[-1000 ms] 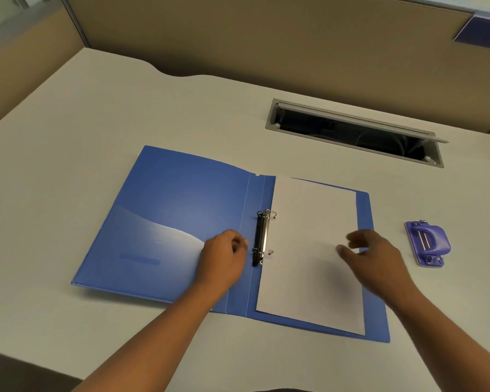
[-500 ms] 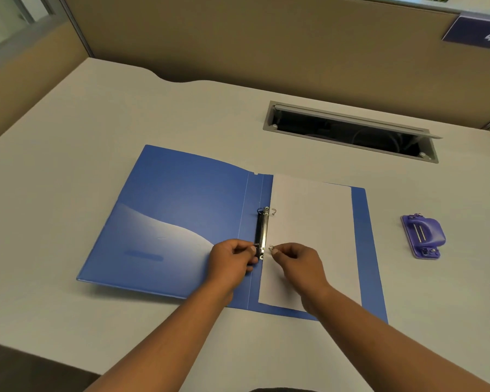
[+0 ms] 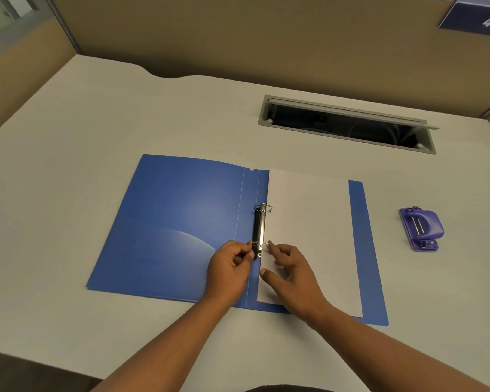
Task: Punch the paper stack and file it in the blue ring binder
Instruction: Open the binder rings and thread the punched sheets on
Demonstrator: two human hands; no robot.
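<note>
The blue ring binder (image 3: 176, 222) lies open and flat on the desk. Its metal ring mechanism (image 3: 259, 227) runs along the spine, and both rings look parted. The white paper stack (image 3: 309, 236) lies on the binder's right half, its left edge at the rings. My left hand (image 3: 231, 267) pinches the near end of the mechanism from the left. My right hand (image 3: 290, 274) rests on the paper just right of the near ring, index fingertip at the ring, fingers apart. A purple hole punch (image 3: 420, 229) sits on the desk to the right.
The light grey desk (image 3: 96, 131) has an open cable slot (image 3: 348, 125) at the back right. A tan partition wall (image 3: 238, 38) stands behind, with a blue number sign (image 3: 475, 18) at the top right. The desk's near edge runs below my forearms.
My right hand swung in from over the paper's right side to the near ring. My left hand stayed at the mechanism's near end. The paper now lies straighter against the rings.
</note>
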